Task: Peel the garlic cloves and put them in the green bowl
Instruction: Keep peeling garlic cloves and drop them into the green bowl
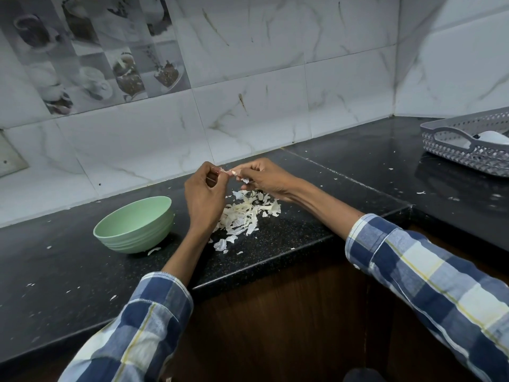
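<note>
While both hands pinch a garlic clove (226, 172), the green bowl's (132, 230) inside stays hidden.

Above the speckled black granite counter (275, 244), the left hand (203, 199) and right hand (265, 177) meet at the centre, fingertips pinching a small pinkish garlic clove (227, 172) between them. Below them, toward five o'clock, lies a heap of white papery garlic skins (245, 213). At nine o'clock from the heap stands a pale green ribbed bowl (135, 226). Far out at three o'clock sits a grey perforated plastic basket (468, 139). Both forearms wear blue-and-white checked sleeves (429, 282).
</note>
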`<move>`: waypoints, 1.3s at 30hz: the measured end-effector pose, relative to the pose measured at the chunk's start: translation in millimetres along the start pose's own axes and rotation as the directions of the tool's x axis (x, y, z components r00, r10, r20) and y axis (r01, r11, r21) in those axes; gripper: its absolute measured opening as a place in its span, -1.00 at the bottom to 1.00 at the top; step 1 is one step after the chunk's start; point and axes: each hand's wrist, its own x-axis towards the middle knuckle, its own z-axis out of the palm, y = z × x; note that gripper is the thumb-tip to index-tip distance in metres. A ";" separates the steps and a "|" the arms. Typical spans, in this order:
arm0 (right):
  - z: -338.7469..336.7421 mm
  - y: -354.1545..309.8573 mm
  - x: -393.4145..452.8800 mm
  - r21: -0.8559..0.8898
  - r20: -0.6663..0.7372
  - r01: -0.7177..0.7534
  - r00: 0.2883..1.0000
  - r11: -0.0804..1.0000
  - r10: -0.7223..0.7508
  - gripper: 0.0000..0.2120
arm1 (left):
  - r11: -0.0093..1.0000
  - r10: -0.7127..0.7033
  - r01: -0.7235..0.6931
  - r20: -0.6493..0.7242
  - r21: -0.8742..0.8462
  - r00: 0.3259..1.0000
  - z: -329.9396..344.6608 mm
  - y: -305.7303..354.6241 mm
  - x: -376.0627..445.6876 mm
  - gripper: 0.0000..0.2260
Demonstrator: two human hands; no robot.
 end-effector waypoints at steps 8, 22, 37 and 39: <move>-5.7 -0.7 -4.5 -0.025 -0.065 0.077 0.995 0.997 -0.078 -0.70 | 0.926 0.114 -0.137 0.084 0.352 0.990 -2.3 -7.3 -1.7 -0.66; -10.2 -0.5 -7.1 -0.105 -0.133 0.190 0.970 0.976 -0.203 -0.72 | 0.995 0.032 -0.037 0.053 0.097 0.998 -2.9 -1.4 2.9 -0.82; -2.6 -0.8 -7.7 -0.393 -0.116 0.332 0.907 0.857 -0.404 -0.80 | 0.954 -0.191 0.213 0.118 -0.209 0.974 -3.6 -7.3 7.3 -0.84; -3.6 -1.0 -7.5 -0.390 -0.111 0.343 0.904 0.854 -0.414 -0.80 | 0.947 -0.197 0.221 0.123 -0.233 0.973 -3.8 -6.9 7.2 -0.85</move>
